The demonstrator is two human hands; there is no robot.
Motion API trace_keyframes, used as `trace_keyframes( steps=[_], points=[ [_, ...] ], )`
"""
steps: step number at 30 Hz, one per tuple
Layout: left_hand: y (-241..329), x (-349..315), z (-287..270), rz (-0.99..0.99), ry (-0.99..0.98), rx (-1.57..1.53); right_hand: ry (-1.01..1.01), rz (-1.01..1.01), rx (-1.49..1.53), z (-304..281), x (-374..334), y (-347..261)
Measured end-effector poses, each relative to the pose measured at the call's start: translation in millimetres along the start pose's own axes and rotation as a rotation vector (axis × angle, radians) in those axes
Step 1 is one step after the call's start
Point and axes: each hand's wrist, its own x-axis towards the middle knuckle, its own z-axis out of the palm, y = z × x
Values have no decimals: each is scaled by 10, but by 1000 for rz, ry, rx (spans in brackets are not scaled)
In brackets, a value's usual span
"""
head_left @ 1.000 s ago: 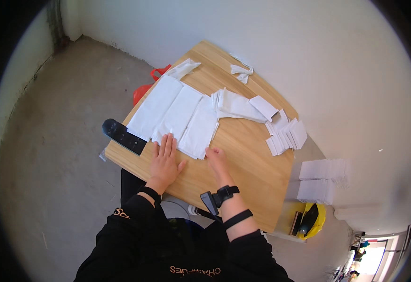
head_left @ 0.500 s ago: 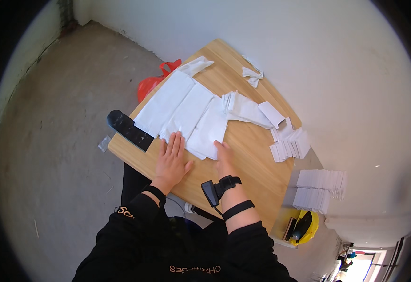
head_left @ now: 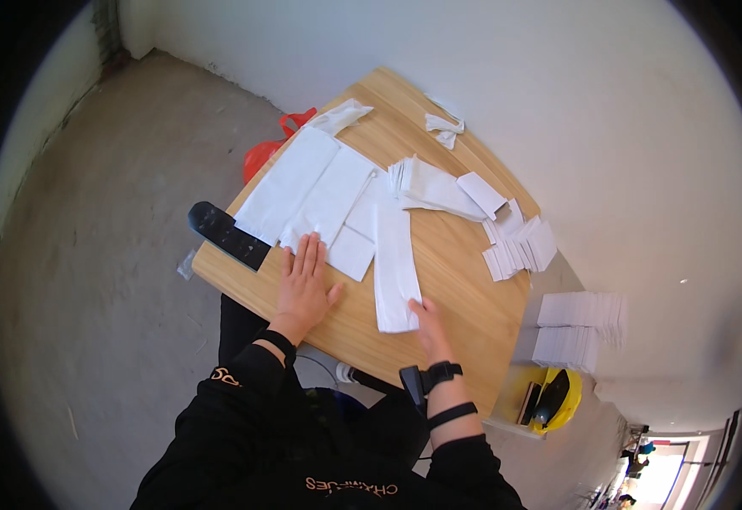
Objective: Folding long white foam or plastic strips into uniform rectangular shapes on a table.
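My left hand [head_left: 304, 285] lies flat with fingers stretched, its fingertips on the lower edge of a row of flat white sheets [head_left: 290, 183]. Between thumb and fingers, my right hand [head_left: 430, 327] grips the lower right edge of a long, flat white sleeve [head_left: 394, 263], apparently paper or thin film. The sleeve is turned away from the row, its upper end still touching the sheets. Beside it, a smaller white rectangular piece [head_left: 352, 253] lies uncovered. A fanned stack of folded white sleeves [head_left: 434, 185] rests beyond, to the right.
On the wooden table [head_left: 464, 297] are a small white box [head_left: 481, 195], fanned white cards [head_left: 519, 248], crumpled white film [head_left: 445, 129] and a black strip [head_left: 228, 235] at the left edge. White stacks [head_left: 579, 327] and a yellow bag [head_left: 562, 404] stand right; a red bag [head_left: 262, 159] hangs left.
My right hand has moved right and toward me, swinging the rightmost white sleeve out of the row and exposing the smaller white piece. My left hand stays pressed on the sheets.
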Motion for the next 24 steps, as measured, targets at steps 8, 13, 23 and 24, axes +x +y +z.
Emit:
trace_keyframes(
  steps=[8, 13, 23, 24],
  points=[
    [-73, -48, 10, 77, 140, -82, 54, 72, -109, -605, -773, 288],
    [-76, -181, -21, 164, 257, -107, 151, 208, 37, -667, -1045, 355],
    [196, -810, 30, 224, -20, -337, 149, 147, 89, -678, -1068, 464],
    [231, -839, 6, 228, -35, -334, 155, 167, 139, -667, -1078, 459]
  ],
)
